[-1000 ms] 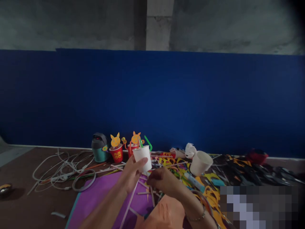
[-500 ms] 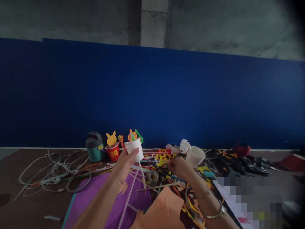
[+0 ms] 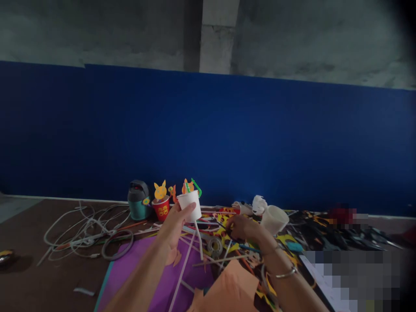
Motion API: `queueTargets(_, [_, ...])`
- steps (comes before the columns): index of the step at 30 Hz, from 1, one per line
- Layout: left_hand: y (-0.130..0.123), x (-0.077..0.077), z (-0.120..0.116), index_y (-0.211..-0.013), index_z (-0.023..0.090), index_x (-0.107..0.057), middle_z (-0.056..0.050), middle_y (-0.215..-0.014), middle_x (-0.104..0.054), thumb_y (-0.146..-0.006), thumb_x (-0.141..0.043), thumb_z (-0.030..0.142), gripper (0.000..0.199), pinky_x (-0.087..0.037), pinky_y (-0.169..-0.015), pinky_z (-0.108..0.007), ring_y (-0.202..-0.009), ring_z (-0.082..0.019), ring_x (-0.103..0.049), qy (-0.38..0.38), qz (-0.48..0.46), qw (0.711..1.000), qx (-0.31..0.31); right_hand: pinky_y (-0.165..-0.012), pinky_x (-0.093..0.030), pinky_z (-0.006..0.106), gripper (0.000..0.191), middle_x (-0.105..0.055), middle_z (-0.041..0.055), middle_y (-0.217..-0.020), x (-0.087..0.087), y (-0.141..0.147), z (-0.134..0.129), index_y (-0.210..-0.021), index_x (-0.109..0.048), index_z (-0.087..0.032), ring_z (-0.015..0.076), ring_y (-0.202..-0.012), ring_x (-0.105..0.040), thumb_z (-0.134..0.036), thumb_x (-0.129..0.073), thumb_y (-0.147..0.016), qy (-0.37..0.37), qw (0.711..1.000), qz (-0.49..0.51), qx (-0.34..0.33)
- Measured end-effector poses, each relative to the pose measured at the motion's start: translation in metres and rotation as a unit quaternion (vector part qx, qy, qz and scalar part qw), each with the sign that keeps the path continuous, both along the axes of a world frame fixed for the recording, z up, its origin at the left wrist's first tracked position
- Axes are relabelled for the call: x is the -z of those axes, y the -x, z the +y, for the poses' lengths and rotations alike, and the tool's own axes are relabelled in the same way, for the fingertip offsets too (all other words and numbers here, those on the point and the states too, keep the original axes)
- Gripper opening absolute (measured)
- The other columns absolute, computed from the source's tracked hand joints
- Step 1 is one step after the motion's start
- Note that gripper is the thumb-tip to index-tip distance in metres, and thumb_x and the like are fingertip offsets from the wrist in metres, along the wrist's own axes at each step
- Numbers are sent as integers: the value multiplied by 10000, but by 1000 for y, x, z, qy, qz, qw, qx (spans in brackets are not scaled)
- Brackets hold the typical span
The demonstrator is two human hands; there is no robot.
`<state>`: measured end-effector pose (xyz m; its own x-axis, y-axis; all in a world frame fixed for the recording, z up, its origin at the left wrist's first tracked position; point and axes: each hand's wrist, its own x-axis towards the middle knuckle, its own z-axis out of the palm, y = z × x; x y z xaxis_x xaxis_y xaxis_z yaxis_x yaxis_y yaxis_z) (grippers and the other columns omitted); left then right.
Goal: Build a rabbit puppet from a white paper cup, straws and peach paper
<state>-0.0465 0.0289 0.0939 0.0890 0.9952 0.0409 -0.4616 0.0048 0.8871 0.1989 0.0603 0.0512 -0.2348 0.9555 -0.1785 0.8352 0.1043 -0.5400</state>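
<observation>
My left hand [image 3: 177, 219] is closed round a white paper cup [image 3: 191, 206], held up over the table with thumb in front. A green bendy straw [image 3: 196, 188] shows above its rim, and white straws [image 3: 199, 242] show below it. My right hand [image 3: 242, 228] is low over a pile of paper scraps, its fingers curled and pointing left. What lies in those fingers, if anything, is hidden. Just right of that hand is another white cup [image 3: 274, 220], tilted. A roll of clear tape [image 3: 215, 246] lies between my hands.
A red cup [image 3: 161, 209] with a yellow paper animal [image 3: 160, 190] and a teal container [image 3: 139, 203] stand at the back. White cables [image 3: 81, 234] coil at the left. Purple paper [image 3: 146, 277] and orange paper [image 3: 229, 286] lie in front. Dark tools are heaped right.
The view has shifted, so the scene sits further right and slightly lower. My right hand has moved a little left over the scraps. My left hand keeps hold of the white paper cup.
</observation>
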Motion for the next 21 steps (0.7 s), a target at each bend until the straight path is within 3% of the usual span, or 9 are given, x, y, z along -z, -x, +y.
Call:
queueTargets(4, [5,3,6,-1090,140,-657,-114,-999,-718,-654,-785,353,502,-475,-774,-313,-919,-256,-648,-16,17,1000,-3,-518,-383,201,387,-624,-22,-651,-25,-16,-3,-1003,-698,-196,105,-569,-518,-104,-613,-636,19,998,8,-51])
queueTargets(8, [8,5,10,-1069,134,-648,-112,-941,-721,-639,-793,351,504,-479,-717,-321,-836,-248,-658,-7,52,998,-17,-557,-393,205,437,-660,-15,-789,-42,-15,-25,-1033,-674,-249,131,-664,-547,-219,-719,-600,16,992,14,-122])
queueTargets(13, [1,3,3,-1084,136,-648,-106,-910,-724,-615,-805,345,536,-479,-728,-334,-825,-250,-660,-11,97,995,26,-575,-402,216,479,-670,-11,-857,-47,15,-45,-1065,-659,-275,146,-689,-562,-292,-742,-594,-30,984,49,-166])
queueTargets(16, [-3,3,-1,-1110,137,-636,-109,-937,-721,-609,-811,337,568,-486,-723,-333,-831,-251,-661,-12,110,992,59,-590,-406,221,436,-682,-7,-861,-48,31,-47,-1047,-676,-268,152,-695,-568,-251,-707,-612,-40,980,69,-181])
queueTargets(21, [-3,7,-1,-1149,154,-615,-101,-958,-710,-603,-816,337,610,-493,-695,-319,-816,-235,-652,-7,128,989,74,-561,-375,209,361,-676,-7,-788,-49,36,-44,-1000,-701,-217,129,-635,-539,-241,-663,-641,-6,977,62,-206])
